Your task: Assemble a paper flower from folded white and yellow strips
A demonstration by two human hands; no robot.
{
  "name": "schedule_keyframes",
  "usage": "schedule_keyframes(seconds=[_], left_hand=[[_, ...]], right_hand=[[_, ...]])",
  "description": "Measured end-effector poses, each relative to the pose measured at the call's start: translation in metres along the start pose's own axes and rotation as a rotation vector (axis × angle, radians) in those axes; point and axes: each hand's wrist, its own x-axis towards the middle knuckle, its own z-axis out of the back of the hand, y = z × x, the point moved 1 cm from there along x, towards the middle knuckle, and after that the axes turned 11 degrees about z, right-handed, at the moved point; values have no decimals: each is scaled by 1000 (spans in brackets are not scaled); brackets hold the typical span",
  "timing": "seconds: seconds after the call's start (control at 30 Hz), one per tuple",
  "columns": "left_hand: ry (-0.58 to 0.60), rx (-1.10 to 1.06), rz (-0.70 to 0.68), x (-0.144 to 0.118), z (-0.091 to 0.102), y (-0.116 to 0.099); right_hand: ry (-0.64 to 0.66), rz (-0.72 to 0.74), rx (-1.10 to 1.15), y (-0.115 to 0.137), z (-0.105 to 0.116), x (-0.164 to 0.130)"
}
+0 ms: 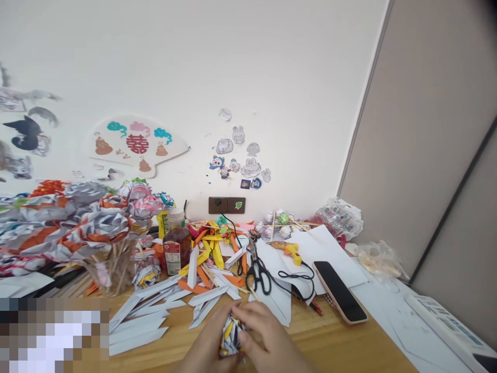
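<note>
Both my hands meet at the bottom centre of the view over the wooden table. My left hand and my right hand together grip a small folded paper flower with white, yellow and dark printed petals. The fingers of both hands curl around it, and the lower part of each hand is cut off by the frame edge. Just beyond my hands lie several pointed white paper strips.
Black scissors, a yellow glue gun with its black cord, a phone, white sheets, a brown-liquid bottle, orange and yellow paper strips, and a glass of paper flowers crowd the table. A blurred patch covers the bottom left.
</note>
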Motion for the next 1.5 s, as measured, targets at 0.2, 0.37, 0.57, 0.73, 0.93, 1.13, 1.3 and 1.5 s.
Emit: schedule_keyframes(seconds=[0.2, 0.37, 0.57, 0.73, 0.93, 1.13, 1.3, 1.5], left_hand=[[-66, -71, 72, 0, 9, -11], [-58, -120, 111, 2, 16, -20], [-148, -189, 206, 2, 19, -16], [-78, -219, 205, 0, 10, -15], [132, -454, 210, -7, -3, -6], [147, -560, 222, 1, 6, -7], [153, -561, 246, 5, 4, -7], [129, -325, 160, -7, -10, 1]], right_hand=[[-90, 107, 31, -6, 1, 0], [-188, 23, 93, -8, 9, 6], [-201, -323, 349, -23, 4, 11], [-197, -335, 451, -25, -10, 10], [-293, -291, 417, -30, -7, 10], [-254, -247, 331, -33, 5, 12], [-198, -234, 305, -31, 2, 10], [-240, -259, 343, -35, -2, 9]])
